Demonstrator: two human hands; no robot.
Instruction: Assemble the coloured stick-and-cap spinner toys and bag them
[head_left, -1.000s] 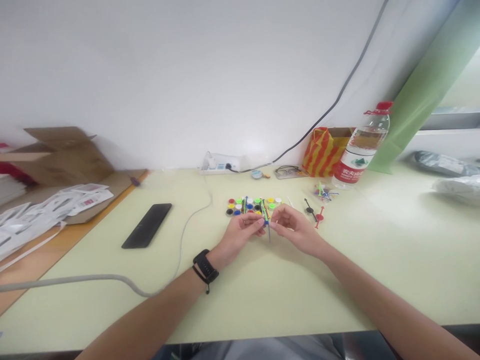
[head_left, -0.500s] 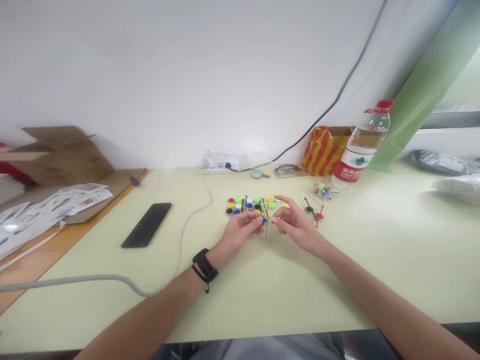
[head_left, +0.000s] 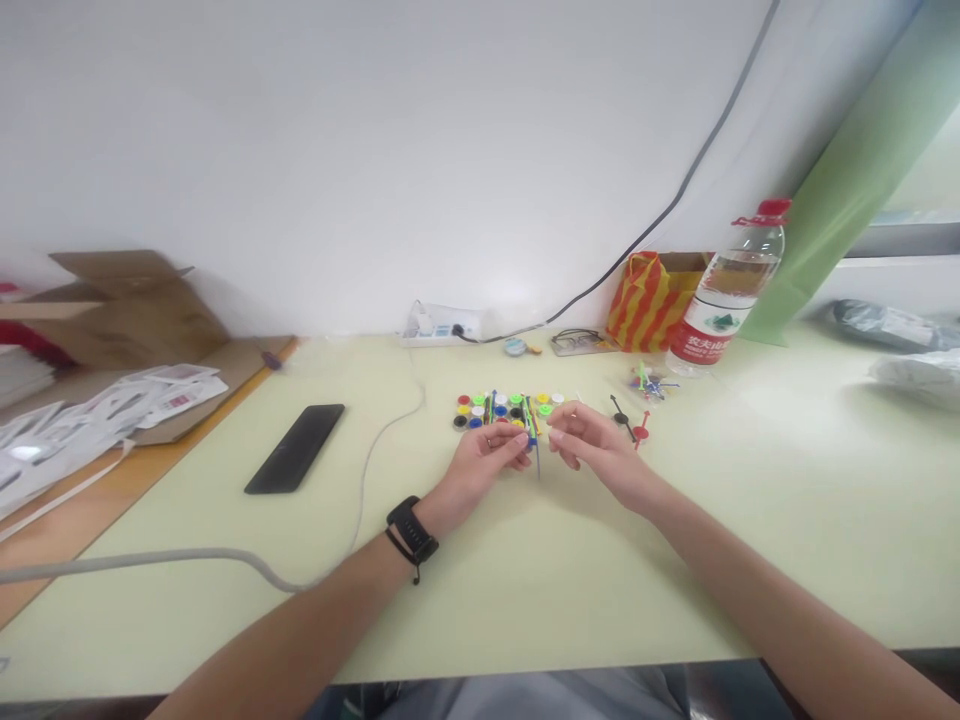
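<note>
My left hand (head_left: 491, 458) pinches a thin blue plastic arrow spinner (head_left: 538, 462) between thumb and fingers. Its long stem points down toward the tabletop, and its middle is partly behind my fingertips. Close on the right is my right hand (head_left: 596, 452), loosely curled with its fingers apart and no visible thing in it. Just beyond both hands lie colored round discs (head_left: 500, 411) in rows, with bundles of colored sticks (head_left: 526, 412) laid across them. A black arrow spinner (head_left: 621, 418) and a red arrow spinner (head_left: 641, 433) rest right of my right hand.
A phone (head_left: 295, 449) lies at left near a grey cable (head_left: 364, 480). Along the wall are a power strip (head_left: 442, 328), a striped bag (head_left: 641, 305) and a large water bottle (head_left: 720, 295). Small colored parts (head_left: 652, 383) sit before the bottle. A cardboard box (head_left: 142, 310) stands far left.
My right hand's raised index finger has curled down toward the thumb. My left hand keeps its hold on the blue spinner, whose stem has tilted slightly.
</note>
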